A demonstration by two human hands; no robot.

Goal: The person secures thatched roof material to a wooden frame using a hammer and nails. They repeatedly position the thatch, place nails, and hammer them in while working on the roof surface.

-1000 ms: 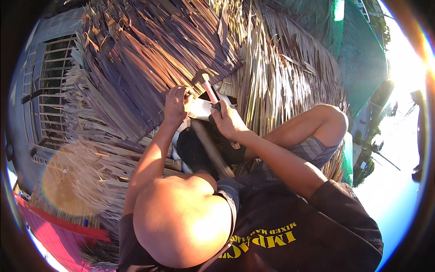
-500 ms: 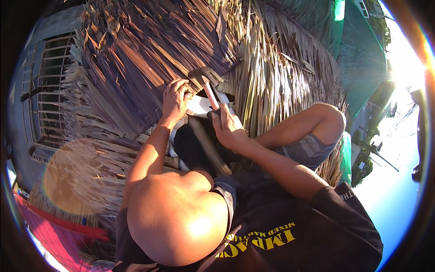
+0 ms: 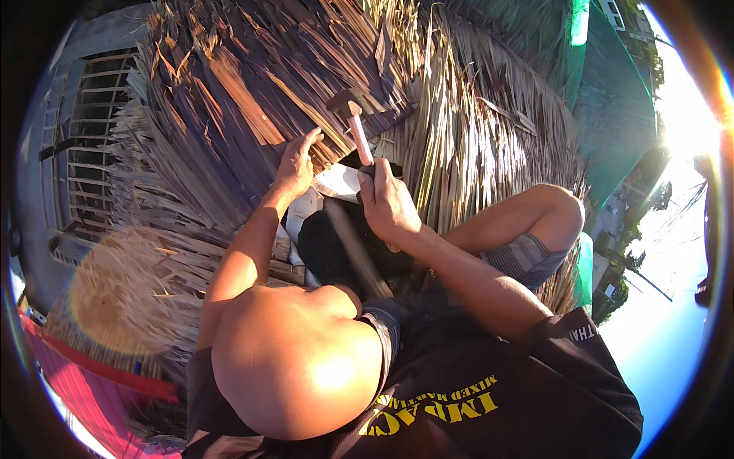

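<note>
My right hand [image 3: 391,203] is closed around the handle of a hammer [image 3: 359,141]. Its dark head [image 3: 345,101] is raised over the thatch, up and to the right of my left fingers. My left hand [image 3: 296,164] rests against the dark brown palm-leaf thatch [image 3: 229,130], its fingers stretched out. No object shows in that hand, though its palm side is hidden. Between my two hands lies a white strip [image 3: 336,182] beside a dark gap in the thatch.
My bent bare knees [image 3: 554,206] frame the work from either side. Paler dry thatch [image 3: 489,145] slopes off to the right, toward green netting [image 3: 612,115]. A slatted frame [image 3: 95,145] stands far left, and a red-pink roof [image 3: 92,390] shows at lower left.
The hammer head has moved up and away from my left fingers. My left hand, bent at the fingers before, has straightened them.
</note>
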